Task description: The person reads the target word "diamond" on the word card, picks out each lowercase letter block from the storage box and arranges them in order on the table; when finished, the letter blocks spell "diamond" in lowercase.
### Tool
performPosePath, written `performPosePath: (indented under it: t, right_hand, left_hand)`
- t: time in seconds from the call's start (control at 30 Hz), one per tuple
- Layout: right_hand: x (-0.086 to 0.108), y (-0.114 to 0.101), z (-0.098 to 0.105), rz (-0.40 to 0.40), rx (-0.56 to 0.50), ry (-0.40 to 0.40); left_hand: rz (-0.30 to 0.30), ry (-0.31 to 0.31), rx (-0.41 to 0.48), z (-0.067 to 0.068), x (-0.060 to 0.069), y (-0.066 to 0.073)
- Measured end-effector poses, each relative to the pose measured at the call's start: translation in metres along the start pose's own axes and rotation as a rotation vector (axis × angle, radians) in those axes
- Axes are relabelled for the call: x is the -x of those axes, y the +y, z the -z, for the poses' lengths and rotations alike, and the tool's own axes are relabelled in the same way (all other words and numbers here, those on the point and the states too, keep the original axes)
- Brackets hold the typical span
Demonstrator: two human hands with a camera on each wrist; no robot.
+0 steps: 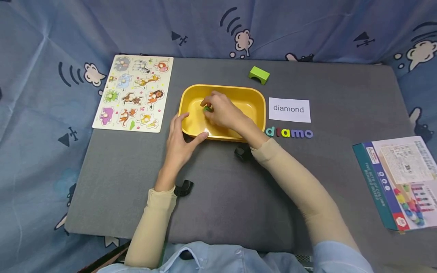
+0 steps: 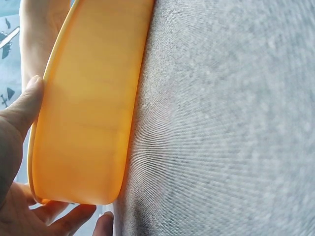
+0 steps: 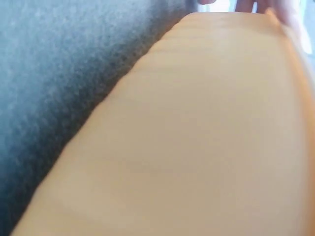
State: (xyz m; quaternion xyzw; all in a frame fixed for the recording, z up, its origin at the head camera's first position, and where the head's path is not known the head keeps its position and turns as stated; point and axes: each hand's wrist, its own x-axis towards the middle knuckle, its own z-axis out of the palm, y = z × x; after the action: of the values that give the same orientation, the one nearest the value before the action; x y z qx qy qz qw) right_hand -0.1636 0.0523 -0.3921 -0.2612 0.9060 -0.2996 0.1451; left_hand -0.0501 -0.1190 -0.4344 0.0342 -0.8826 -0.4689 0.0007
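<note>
Pinching small green piece (image 1: 207,109) in right hand (image 1: 222,110), holding yellow plastic tray (image 1: 252,108) with left hand (image 1: 179,145) curved round corner; seemingly picking out, probably needing lifting next.

On the table (image 1: 218,197), the tray (image 1: 250,108) stands near the middle, with the puzzle board (image 1: 133,91) to its left, the arch block (image 1: 258,74) behind its right end and the word card (image 1: 290,116) just to its right. The row of letters (image 1: 285,133) lies before the card, and the box (image 1: 397,185) sits well apart at the far right, nearer the person. The left hand (image 1: 180,142) spans the tray's front left corner, while the right hand (image 1: 222,110) is inside it, a small piece (image 1: 207,109) between its fingers.
</note>
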Motion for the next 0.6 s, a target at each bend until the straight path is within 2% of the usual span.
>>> performPosePath:
  t: [0.4,0.6]
  right_hand:
    - [0.039,0.006,0.021,-0.046,-0.106,0.134]
    - [0.064,0.013,0.032,-0.033,-0.114,0.233]
  left_hand:
    - [-0.001,-0.002,0.007,0.000,0.001,0.001]
    - [0.002,-0.002,0.010,0.000,0.002,0.001]
